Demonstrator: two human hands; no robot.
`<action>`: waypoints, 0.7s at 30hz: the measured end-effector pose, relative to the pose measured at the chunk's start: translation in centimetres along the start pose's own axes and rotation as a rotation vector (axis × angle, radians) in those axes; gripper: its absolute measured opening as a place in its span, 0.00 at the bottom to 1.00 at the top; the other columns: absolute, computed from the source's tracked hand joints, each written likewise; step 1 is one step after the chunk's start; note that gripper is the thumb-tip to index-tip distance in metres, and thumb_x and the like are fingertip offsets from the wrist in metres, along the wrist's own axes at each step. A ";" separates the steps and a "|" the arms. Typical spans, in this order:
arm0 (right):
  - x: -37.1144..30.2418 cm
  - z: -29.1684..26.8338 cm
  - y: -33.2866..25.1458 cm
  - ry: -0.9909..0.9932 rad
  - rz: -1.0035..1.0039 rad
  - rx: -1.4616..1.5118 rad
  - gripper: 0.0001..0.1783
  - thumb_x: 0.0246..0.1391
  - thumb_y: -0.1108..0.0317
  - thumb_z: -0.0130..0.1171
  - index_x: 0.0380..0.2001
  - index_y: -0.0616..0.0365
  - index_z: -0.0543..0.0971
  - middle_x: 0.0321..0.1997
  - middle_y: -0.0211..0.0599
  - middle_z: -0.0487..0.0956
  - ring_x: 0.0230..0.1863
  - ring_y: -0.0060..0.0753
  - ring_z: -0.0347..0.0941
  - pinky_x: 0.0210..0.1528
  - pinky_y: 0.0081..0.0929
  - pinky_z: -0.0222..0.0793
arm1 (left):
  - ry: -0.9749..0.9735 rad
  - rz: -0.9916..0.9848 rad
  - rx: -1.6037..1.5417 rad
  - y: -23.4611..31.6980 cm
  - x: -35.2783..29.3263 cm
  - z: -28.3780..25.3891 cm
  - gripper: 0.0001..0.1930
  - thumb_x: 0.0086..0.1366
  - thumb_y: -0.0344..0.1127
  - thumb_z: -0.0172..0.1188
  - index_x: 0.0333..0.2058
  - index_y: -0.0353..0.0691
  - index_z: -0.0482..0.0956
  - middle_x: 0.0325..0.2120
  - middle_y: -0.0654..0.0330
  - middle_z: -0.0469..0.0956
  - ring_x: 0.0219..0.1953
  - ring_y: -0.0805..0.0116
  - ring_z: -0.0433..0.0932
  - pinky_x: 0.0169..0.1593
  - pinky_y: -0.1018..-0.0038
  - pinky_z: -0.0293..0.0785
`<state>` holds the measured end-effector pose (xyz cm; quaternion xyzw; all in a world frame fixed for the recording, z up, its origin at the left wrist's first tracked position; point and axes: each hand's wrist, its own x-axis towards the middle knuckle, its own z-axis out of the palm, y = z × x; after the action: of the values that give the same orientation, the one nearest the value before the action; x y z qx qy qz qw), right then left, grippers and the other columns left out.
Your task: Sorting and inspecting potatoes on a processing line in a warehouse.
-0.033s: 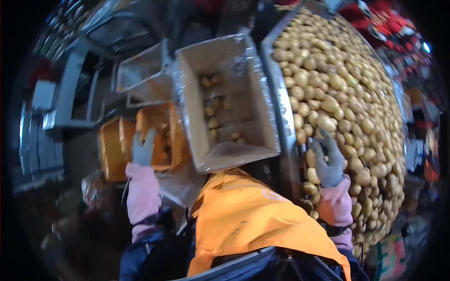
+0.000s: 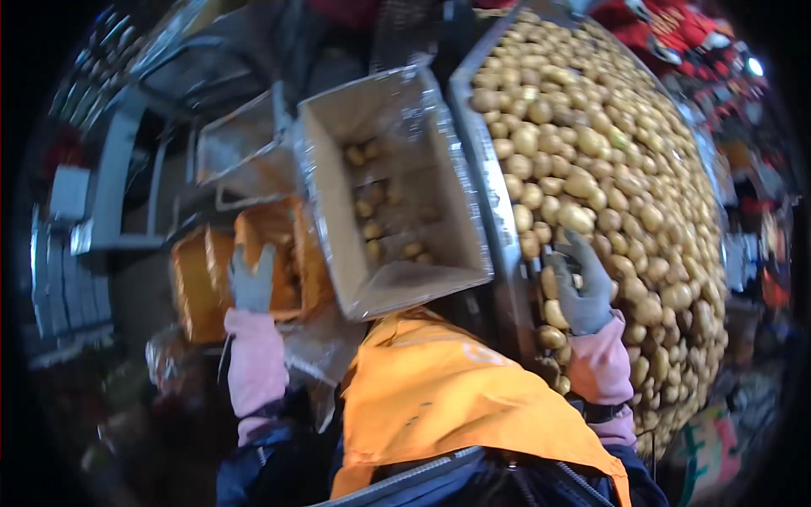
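Observation:
My left hand (image 2: 252, 280), in a grey glove with a pink sleeve cuff, is over the near side of the orange bins (image 2: 187, 279), its fingers spread and nothing visible in them. My right hand (image 2: 589, 291), gloved the same way, lies at the left edge of a large heap of potatoes (image 2: 650, 218). Its thumb and fingers are apart, touching or just above the potatoes, with bits of potato showing in the gap. Between the hands stands an open cardboard box (image 2: 456, 207) wrapped in clear film, several potatoes on its bottom.
A metal rim (image 2: 500, 198) runs between box and heap. Behind the orange bins are a clear-sided bin (image 2: 236, 144) and a grey metal frame (image 2: 118, 169). My orange apron (image 2: 439, 397) reaches toward the box. Red cloth (image 2: 676, 38) shows at the far right.
The whole scene has shifted slightly left in the picture, and the left-hand side sits a little lower. Both hands keep nearly the same places beside the bins and the potatoes.

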<state>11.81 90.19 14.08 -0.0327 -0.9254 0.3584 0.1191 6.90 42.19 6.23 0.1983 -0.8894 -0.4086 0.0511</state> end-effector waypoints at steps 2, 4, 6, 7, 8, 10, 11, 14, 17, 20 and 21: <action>0.5 -1.5 0.0 -0.010 -0.090 -0.259 0.27 0.52 0.69 0.64 0.56 0.61 0.74 0.48 0.48 0.81 0.48 0.48 0.78 0.52 0.38 0.72 | 0.136 0.183 0.284 2.2 0.2 2.8 0.28 0.67 0.40 0.60 0.61 0.31 0.66 0.59 0.45 0.69 0.59 0.53 0.70 0.61 0.64 0.68; 0.6 -2.7 0.8 -0.054 -0.140 -0.463 0.32 0.49 0.64 0.63 0.58 0.60 0.72 0.55 0.49 0.76 0.57 0.51 0.72 0.61 0.45 0.64 | 0.012 0.306 -0.096 6.3 0.3 6.7 0.28 0.67 0.37 0.60 0.62 0.33 0.66 0.60 0.44 0.68 0.61 0.52 0.68 0.64 0.61 0.64; 1.0 -2.9 0.9 -0.107 -0.163 -0.586 0.34 0.49 0.61 0.63 0.60 0.60 0.70 0.59 0.49 0.73 0.62 0.51 0.67 0.67 0.49 0.56 | -0.188 0.579 -0.199 12.6 -0.6 10.1 0.29 0.64 0.34 0.63 0.62 0.34 0.66 0.59 0.43 0.69 0.61 0.50 0.69 0.64 0.58 0.63; 1.5 -2.7 0.5 -0.139 -0.156 -0.601 0.34 0.49 0.60 0.63 0.60 0.60 0.70 0.61 0.48 0.71 0.63 0.51 0.66 0.69 0.51 0.53 | -0.236 0.747 -0.105 15.6 -1.0 11.9 0.29 0.63 0.34 0.63 0.62 0.34 0.67 0.59 0.43 0.70 0.61 0.48 0.69 0.65 0.57 0.63; 1.9 -2.4 0.7 -0.132 -0.154 -0.653 0.34 0.49 0.59 0.63 0.60 0.60 0.70 0.62 0.47 0.70 0.65 0.49 0.64 0.70 0.52 0.51 | -0.284 0.923 -0.036 18.7 -1.4 13.8 0.30 0.62 0.34 0.63 0.61 0.34 0.67 0.58 0.42 0.70 0.61 0.47 0.69 0.65 0.56 0.63; 3.0 -2.5 0.8 -0.086 -0.199 -0.680 0.33 0.48 0.60 0.63 0.58 0.60 0.70 0.62 0.46 0.71 0.65 0.50 0.64 0.70 0.52 0.52 | -0.223 1.040 0.030 22.1 -0.1 18.0 0.30 0.62 0.37 0.63 0.61 0.35 0.68 0.59 0.40 0.70 0.62 0.44 0.68 0.65 0.55 0.62; 3.7 -2.6 0.9 -0.078 -0.214 -0.681 0.32 0.48 0.61 0.63 0.58 0.61 0.71 0.62 0.46 0.71 0.64 0.51 0.64 0.69 0.52 0.53 | -0.158 1.067 0.060 23.5 1.2 20.3 0.30 0.62 0.38 0.62 0.61 0.37 0.68 0.59 0.40 0.69 0.62 0.43 0.67 0.66 0.55 0.61; 5.0 -2.7 2.2 -0.116 -0.180 -0.697 0.31 0.47 0.62 0.63 0.56 0.58 0.72 0.62 0.44 0.71 0.64 0.49 0.64 0.69 0.51 0.54 | -0.247 1.046 0.034 26.2 7.3 25.9 0.29 0.62 0.37 0.59 0.63 0.43 0.68 0.60 0.43 0.69 0.63 0.45 0.67 0.66 0.57 0.61; 5.5 -3.7 3.3 -0.143 -0.129 -0.736 0.31 0.46 0.62 0.63 0.56 0.56 0.73 0.61 0.42 0.71 0.65 0.48 0.64 0.69 0.52 0.53 | -0.336 1.271 0.189 27.0 9.4 30.2 0.29 0.58 0.28 0.57 0.61 0.48 0.71 0.62 0.50 0.68 0.63 0.48 0.67 0.67 0.60 0.62; 5.7 -3.9 4.1 -0.144 -0.114 -0.746 0.30 0.47 0.61 0.64 0.56 0.51 0.74 0.63 0.42 0.71 0.66 0.48 0.63 0.70 0.53 0.51 | -0.464 1.393 0.084 29.1 10.8 33.5 0.27 0.55 0.23 0.55 0.56 0.48 0.75 0.60 0.54 0.70 0.60 0.51 0.69 0.66 0.61 0.63; 6.1 -3.6 4.2 -0.170 -0.158 -0.759 0.30 0.48 0.60 0.63 0.56 0.50 0.74 0.63 0.42 0.70 0.67 0.49 0.63 0.70 0.54 0.51 | -0.483 1.349 -0.046 29.1 11.0 34.9 0.29 0.56 0.23 0.55 0.59 0.48 0.73 0.60 0.52 0.70 0.60 0.49 0.69 0.66 0.61 0.63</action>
<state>6.73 96.55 15.08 0.0265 -0.9983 -0.0179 0.0489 -21.08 79.60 4.09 -0.4919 -0.7958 -0.3391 0.0984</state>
